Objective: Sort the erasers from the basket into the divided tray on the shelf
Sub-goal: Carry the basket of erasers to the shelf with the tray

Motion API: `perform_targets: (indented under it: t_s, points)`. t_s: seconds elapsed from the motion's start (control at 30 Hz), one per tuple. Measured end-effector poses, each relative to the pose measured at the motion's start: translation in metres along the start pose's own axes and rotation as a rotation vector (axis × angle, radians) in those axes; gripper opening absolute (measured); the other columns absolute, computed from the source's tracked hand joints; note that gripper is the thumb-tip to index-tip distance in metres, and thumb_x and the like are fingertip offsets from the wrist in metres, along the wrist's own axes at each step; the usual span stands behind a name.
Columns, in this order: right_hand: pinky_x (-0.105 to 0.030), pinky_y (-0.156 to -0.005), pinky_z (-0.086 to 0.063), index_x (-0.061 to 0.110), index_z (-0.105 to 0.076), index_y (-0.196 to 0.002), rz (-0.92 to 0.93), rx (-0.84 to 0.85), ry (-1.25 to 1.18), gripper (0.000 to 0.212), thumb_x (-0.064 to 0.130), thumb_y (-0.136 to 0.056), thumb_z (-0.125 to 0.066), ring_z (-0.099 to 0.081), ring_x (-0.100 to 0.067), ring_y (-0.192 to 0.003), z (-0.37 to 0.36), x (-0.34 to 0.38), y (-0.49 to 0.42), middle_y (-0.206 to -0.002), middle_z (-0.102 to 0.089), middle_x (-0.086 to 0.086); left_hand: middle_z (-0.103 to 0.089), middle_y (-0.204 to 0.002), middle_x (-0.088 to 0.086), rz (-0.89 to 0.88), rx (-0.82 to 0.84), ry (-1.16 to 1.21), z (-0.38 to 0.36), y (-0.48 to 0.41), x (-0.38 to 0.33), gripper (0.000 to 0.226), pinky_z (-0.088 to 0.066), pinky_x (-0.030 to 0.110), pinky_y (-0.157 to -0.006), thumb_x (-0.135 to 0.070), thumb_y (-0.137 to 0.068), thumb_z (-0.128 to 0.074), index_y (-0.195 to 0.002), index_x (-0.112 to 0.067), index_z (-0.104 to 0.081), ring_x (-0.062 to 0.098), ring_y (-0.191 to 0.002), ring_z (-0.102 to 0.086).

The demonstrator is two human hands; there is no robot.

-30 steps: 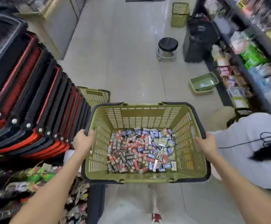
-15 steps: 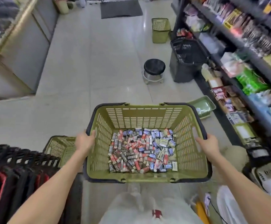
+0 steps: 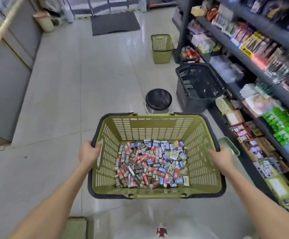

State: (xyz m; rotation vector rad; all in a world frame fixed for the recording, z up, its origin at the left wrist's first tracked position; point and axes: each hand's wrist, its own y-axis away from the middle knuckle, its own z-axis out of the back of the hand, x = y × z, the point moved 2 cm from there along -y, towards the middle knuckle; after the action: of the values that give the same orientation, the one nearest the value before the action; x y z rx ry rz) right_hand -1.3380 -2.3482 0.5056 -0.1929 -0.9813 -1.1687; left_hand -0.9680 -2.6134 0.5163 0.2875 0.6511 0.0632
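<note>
I carry an olive-green plastic basket with a dark rim in front of me, above the floor. Its bottom is covered with a heap of small wrapped erasers in red, blue, black and pale sleeves. My left hand grips the left rim, and my right hand grips the right rim. A shallow green tray peeks out just past my right hand, low beside the shelf. The dark shelf unit full of stationery runs along the right side.
A black round stool stands on the tiled floor just beyond the basket. A black basket and another green basket sit against the shelf. A grey counter lines the left; a dark doormat lies far ahead.
The view has swung right and up the aisle: the stacked red-and-black baskets on the left have left the frame and the shelf fills the right side. Both hands keep the same hold on the basket.
</note>
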Motion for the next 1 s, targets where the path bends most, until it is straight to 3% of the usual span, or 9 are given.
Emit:
perform_targets:
  t_s: [0.1, 0.2, 0.3, 0.57, 0.8, 1.0]
  points:
    - [-0.023, -0.045, -0.036, 0.004, -0.061, -0.077, 0.015, -0.023, 0.028, 0.008, 0.009, -0.083, -0.063, -0.051, -0.015, -0.052, -0.010, 0.053, -0.068, -0.056, -0.054, 0.001, -0.060, -0.086, 0.011, 0.021, -0.016, 0.007, -0.006, -0.065, -0.047, 0.031, -0.042, 0.035, -0.068, -0.037, -0.094, -0.054, -0.100, -0.006, -0.058, 0.034, -0.086, -0.059]
    - [-0.025, -0.045, -0.033, 0.004, -0.058, -0.069, 0.018, -0.004, 0.047, 0.015, 0.008, -0.083, -0.062, -0.047, -0.017, -0.048, -0.022, 0.103, -0.131, -0.052, -0.050, -0.002, -0.058, -0.084, 0.010, 0.028, -0.031, 0.000, -0.011, -0.129, -0.092, 0.029, -0.040, 0.034, -0.065, -0.038, -0.093, -0.055, -0.096, -0.009, -0.054, 0.031, -0.080, -0.056]
    - [-0.026, -0.046, -0.032, -0.009, -0.059, -0.078, 0.009, -0.002, 0.035, 0.015, 0.006, -0.084, -0.060, -0.047, -0.022, -0.053, -0.040, 0.144, -0.197, -0.060, -0.051, -0.010, -0.062, -0.085, 0.008, 0.010, -0.001, -0.006, -0.022, -0.200, -0.139, 0.031, -0.040, 0.034, -0.061, -0.039, -0.094, -0.053, -0.101, -0.009, -0.058, 0.028, -0.076, -0.057]
    - [-0.031, -0.056, -0.036, 0.002, -0.058, -0.078, -0.072, -0.114, 0.027, 0.008, 0.006, -0.084, -0.062, -0.050, -0.025, -0.060, -0.094, 0.232, -0.353, -0.061, -0.053, -0.008, -0.064, -0.097, 0.021, -0.093, 0.108, -0.027, -0.067, -0.400, -0.275, 0.037, -0.050, 0.046, -0.079, -0.033, -0.095, -0.053, -0.108, 0.001, -0.057, 0.038, -0.090, -0.061]
    - [-0.028, -0.052, -0.039, 0.005, -0.058, -0.074, -0.208, -0.246, -0.062, 0.008, 0.008, -0.082, -0.061, -0.051, -0.022, -0.056, -0.098, 0.289, -0.448, -0.061, -0.055, -0.005, -0.064, -0.093, 0.015, -0.240, 0.191, -0.098, -0.108, -0.538, -0.421, 0.035, -0.044, 0.035, -0.067, -0.033, -0.095, -0.053, -0.108, -0.001, -0.059, 0.035, -0.087, -0.061]
    - [-0.030, -0.052, -0.041, -0.002, -0.057, -0.071, -0.289, -0.332, -0.105, 0.013, 0.007, -0.079, -0.061, -0.052, -0.026, -0.053, -0.074, 0.310, -0.530, -0.062, -0.058, -0.014, -0.062, -0.082, 0.011, -0.348, 0.247, -0.150, -0.164, -0.607, -0.538, 0.025, -0.047, 0.039, -0.066, -0.034, -0.092, -0.056, -0.092, -0.009, -0.056, 0.033, -0.077, -0.059]
